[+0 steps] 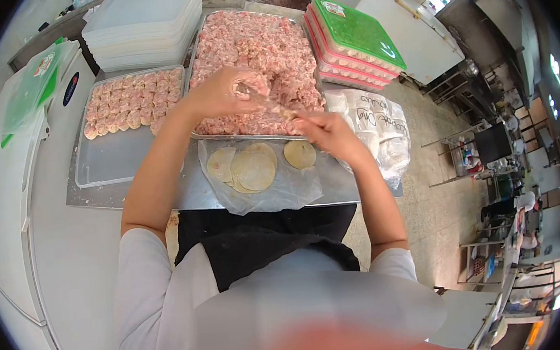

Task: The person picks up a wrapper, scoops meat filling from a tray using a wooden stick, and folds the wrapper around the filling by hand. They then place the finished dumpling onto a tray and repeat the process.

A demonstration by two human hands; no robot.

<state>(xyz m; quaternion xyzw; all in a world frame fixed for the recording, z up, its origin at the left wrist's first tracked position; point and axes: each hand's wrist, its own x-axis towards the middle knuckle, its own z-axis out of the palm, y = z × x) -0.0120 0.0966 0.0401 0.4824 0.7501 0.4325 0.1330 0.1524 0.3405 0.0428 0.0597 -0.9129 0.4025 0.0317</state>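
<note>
My left hand is curled around a lump of minced meat, above the large metal tray heaped with the same pink mixture. Whether a wrapper lies under that lump is hidden by my fingers. In my right hand is a thin flat spatula, smeared with meat, its blade reaching toward the lump. Round pale dough wrappers lie on a plastic sheet close to me, with a single wrapper apart at the right.
At left, a tray carries rows of meat-filled dumplings. Behind it stand stacked translucent lids or trays. Pink trays under a green lid stand at back right, near a plastic-wrapped bundle with handwriting.
</note>
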